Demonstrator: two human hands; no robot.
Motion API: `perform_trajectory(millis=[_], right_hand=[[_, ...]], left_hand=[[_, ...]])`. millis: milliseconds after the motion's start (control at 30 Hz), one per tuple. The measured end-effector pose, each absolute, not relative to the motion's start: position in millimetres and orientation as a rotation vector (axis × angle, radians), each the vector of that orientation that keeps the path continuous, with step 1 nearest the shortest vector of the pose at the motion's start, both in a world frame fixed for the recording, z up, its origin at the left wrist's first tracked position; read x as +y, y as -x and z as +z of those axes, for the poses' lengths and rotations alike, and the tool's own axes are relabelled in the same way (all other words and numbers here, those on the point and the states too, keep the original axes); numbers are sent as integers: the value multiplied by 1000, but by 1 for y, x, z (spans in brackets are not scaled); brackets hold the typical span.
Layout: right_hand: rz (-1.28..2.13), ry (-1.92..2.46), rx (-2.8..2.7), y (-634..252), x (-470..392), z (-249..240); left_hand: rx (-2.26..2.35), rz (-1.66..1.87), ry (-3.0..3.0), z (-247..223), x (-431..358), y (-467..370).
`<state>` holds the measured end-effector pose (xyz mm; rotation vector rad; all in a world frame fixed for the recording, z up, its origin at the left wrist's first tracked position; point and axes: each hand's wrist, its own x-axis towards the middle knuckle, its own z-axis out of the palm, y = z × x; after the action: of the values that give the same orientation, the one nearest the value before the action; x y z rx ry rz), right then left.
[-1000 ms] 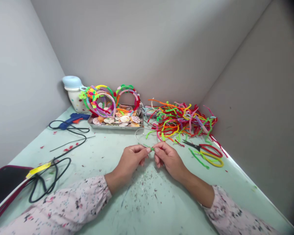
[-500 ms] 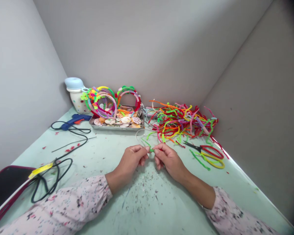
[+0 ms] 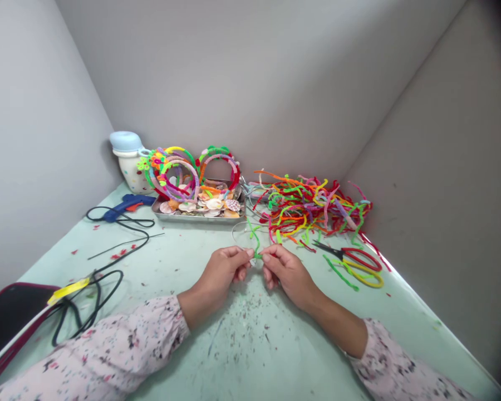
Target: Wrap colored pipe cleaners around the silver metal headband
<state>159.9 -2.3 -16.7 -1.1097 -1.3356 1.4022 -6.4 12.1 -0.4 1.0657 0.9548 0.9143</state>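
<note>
Between my fingertips is a short green pipe cleaner (image 3: pixel 257 243), one end of it sticking up and away from me. My left hand (image 3: pixel 230 264) pinches it from the left, thumb against the fingers. From the right, my right hand (image 3: pixel 284 268) pinches the same green piece close by. A small gap separates the two hands, just above the table. Part of the green piece is hidden behind the thumbs. Beyond the hands, a thin pale wire loop (image 3: pixel 234 227) lies on the table.
A metal tray (image 3: pixel 200 219) of seashells (image 3: pixel 214 204) carries colourful wrapped headbands (image 3: pixel 179 167). Rightward lie a pipe cleaner heap (image 3: pixel 313 206) and scissors (image 3: pixel 361 262). At left are a lidded cup (image 3: pixel 131 170), blue glue gun (image 3: pixel 123 209), cables (image 3: pixel 104 273) and a dark red-edged device (image 3: pixel 16 312).
The free end of the green pipe cleaner has swung from leaning left to standing more upright. Both hands stay nearly in place, still pinching.
</note>
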Motion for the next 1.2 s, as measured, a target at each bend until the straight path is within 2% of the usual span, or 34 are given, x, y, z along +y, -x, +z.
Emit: perform_trajectory(millis=[1200], right_hand=[[1440, 1026, -1258, -161, -1, -15]], left_hand=[[695, 915, -873, -1, 15, 8]])
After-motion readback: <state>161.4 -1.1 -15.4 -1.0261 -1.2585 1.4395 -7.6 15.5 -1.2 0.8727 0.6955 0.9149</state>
